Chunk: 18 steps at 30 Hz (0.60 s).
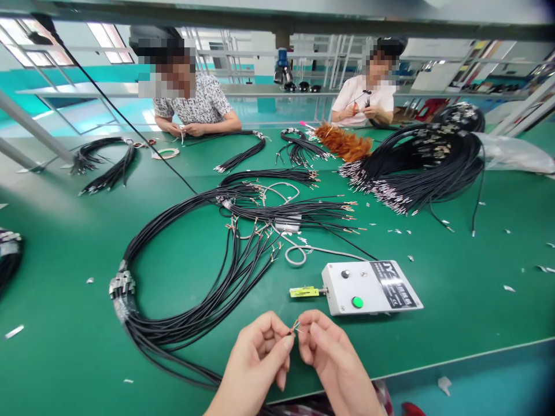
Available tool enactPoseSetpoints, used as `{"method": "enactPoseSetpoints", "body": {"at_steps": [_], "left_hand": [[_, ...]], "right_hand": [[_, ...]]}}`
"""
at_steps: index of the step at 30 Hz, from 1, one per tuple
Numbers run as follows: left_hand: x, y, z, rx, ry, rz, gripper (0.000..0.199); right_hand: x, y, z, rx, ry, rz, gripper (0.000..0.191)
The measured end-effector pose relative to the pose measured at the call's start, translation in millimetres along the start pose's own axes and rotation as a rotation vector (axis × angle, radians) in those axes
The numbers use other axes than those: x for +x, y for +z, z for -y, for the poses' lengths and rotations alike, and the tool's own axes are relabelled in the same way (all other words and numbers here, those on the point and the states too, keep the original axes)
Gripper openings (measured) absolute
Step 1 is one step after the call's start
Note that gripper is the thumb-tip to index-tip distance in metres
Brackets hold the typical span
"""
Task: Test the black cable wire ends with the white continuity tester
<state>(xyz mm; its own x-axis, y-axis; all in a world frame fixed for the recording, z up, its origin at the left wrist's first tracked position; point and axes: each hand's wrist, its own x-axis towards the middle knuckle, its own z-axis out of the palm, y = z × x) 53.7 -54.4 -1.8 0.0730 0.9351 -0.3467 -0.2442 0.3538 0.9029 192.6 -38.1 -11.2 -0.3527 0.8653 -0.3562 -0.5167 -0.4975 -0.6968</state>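
Low in the centre of the head view, my left hand [262, 358] pinches the end of a black cable between thumb and forefinger. Thin orange and white wires [295, 327] fan out from that end. My right hand [327, 352] is just to the right, its thumb and forefinger closed at the wire tips. A looped bundle of black cables [186, 332] lies to the left, running down behind my left hand. Beyond my hands sits a grey box [359, 286] with a green button, a black knob and a yellow-green piece [306, 292] on its left side.
More black cables with bare ends [303, 214] lie mid-table. A large cable pile [416, 167] and a brown fluffy duster [344, 143] are at the back right. Two people sit across the green table [459, 289], their hands on small items. White scraps are scattered about.
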Motion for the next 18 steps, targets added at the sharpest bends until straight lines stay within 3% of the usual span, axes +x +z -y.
{"method": "enactPoseSetpoints", "body": {"at_steps": [8,12,15,18], "left_hand": [[-5,1.0,-6,0.105,-0.042,0.037,0.044],[-5,5.8,-7,0.156,0.084,0.043,0.032],[0,9.1,-3,0.115,0.176,-0.021,0.024],[4,10.2,1,0.015,0.146,-0.113,0.031]], "right_hand": [[-1,2,-3,-0.250,-0.066,-0.043,0.034],[0,3,-4,-0.340,-0.080,-0.044,0.039],[1,2,-4,-0.396,-0.092,-0.040,0.042],[0,0,-2,-0.495,-0.129,0.009,0.040]]}}
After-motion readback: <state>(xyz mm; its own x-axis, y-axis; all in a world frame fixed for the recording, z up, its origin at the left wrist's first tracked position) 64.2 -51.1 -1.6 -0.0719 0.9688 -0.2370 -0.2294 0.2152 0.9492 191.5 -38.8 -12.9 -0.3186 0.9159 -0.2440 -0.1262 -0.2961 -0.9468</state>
